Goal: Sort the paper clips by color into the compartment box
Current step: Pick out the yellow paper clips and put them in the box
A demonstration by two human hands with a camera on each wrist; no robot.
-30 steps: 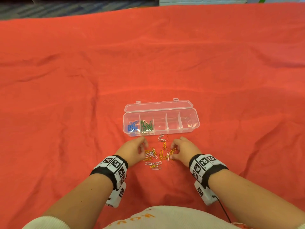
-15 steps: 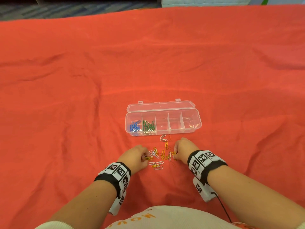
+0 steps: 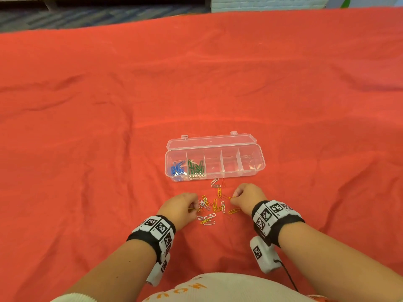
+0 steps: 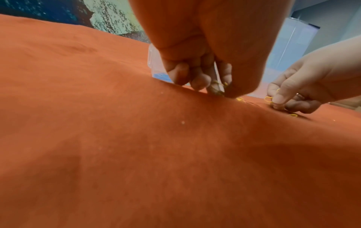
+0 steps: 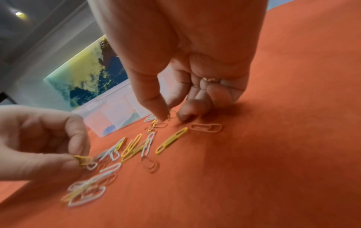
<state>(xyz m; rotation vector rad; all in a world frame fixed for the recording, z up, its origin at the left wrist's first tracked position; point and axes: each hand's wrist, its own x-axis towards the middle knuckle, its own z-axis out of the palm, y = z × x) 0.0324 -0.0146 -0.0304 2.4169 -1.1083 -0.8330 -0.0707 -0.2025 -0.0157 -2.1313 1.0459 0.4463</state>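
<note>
Head view: a clear box [image 3: 214, 162] with its lid open sits on the red cloth [image 3: 87, 127]. Blue clips [image 3: 177, 167] fill its far-left part and green clips [image 3: 196, 166] the next. Yellow, white and red loose clips [image 3: 214, 205] lie on the cloth just in front of the box. The left hand [image 3: 180, 207] pinches a yellow clip [image 5: 83, 159]. The right hand [image 3: 247, 196] has curled fingers, and its thumb and finger pinch a clip [image 5: 171, 115] on the cloth.

Red-orange cloth [image 3: 109, 127], clear compartment box [image 3: 250, 173], blue clips [image 3: 177, 167], green clips [image 3: 196, 166], yellow and white loose clips [image 3: 214, 205], black-and-white checkered wristbands [image 3: 272, 216]
</note>
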